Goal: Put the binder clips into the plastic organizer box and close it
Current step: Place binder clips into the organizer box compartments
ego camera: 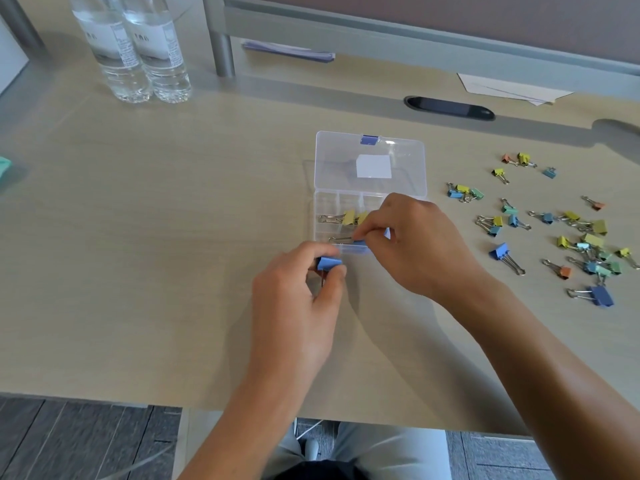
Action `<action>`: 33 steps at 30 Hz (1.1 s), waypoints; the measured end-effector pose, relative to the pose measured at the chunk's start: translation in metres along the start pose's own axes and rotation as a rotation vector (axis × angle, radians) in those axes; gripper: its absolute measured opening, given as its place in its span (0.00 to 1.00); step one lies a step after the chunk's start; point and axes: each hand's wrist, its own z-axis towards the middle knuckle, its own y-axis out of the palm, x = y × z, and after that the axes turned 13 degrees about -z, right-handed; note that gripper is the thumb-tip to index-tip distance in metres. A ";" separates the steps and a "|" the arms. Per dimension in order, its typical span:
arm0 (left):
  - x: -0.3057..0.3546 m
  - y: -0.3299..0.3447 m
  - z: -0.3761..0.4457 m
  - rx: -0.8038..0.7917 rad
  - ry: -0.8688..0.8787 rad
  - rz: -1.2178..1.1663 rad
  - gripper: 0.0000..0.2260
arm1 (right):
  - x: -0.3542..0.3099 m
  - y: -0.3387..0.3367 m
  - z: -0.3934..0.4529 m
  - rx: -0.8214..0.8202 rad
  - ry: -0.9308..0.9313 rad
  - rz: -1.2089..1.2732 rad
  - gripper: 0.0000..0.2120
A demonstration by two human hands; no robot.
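A clear plastic organizer box [325,206] lies open mid-table, its lid [370,157] folded back with a blue latch. Yellow binder clips [349,217] sit in a middle compartment. My left hand [298,299] pinches a blue binder clip [329,262] just in front of the box's near edge. My right hand [415,244] reaches over the box's near right part and its fingertips hold another blue clip [360,242] at the front compartment. Several loose coloured clips [568,233] are scattered to the right of the box.
Two water bottles [138,46] stand at the back left. A cable slot [450,107] and papers [512,88] lie behind the box, under a grey shelf. A teal object [5,164] shows at the left edge. The table's front edge runs near my body.
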 end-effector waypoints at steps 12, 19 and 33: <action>0.011 0.009 0.003 0.144 -0.166 -0.458 0.05 | 0.006 -0.004 -0.027 0.054 0.149 0.434 0.07; 0.006 0.016 0.007 0.174 -0.164 -0.490 0.06 | 0.004 -0.012 -0.031 -0.088 0.163 0.695 0.08; -0.002 0.012 0.009 0.103 -0.034 0.028 0.17 | 0.015 -0.018 -0.006 -0.014 0.270 0.541 0.10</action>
